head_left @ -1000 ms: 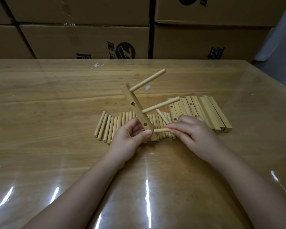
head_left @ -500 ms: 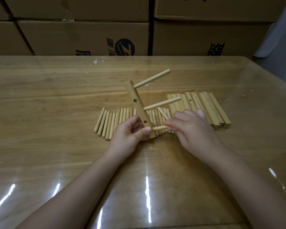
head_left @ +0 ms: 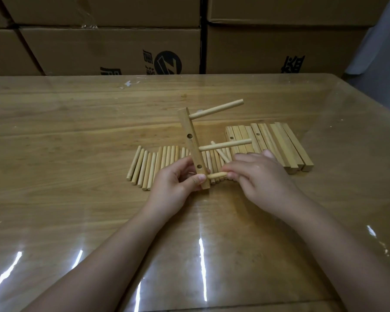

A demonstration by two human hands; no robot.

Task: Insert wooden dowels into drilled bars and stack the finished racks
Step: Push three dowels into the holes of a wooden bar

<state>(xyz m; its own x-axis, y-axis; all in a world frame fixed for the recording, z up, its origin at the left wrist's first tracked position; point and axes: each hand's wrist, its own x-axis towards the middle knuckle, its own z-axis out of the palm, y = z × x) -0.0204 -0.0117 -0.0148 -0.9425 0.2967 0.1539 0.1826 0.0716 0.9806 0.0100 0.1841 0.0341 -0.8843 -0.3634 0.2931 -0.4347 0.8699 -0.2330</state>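
On the table [head_left: 77, 131] a row of loose dowels [head_left: 149, 164] lies left of a block of bars [head_left: 277, 145]. Before them the left hand [head_left: 176, 188] holds the held bar [head_left: 190, 140] near upright, with two dowels [head_left: 225, 145] jutting rightward. The right hand [head_left: 261, 176] holds a third dowel [head_left: 216, 175], seemingly touching the bar's foot. Cardboard boxes [head_left: 110, 50] stand behind the table.
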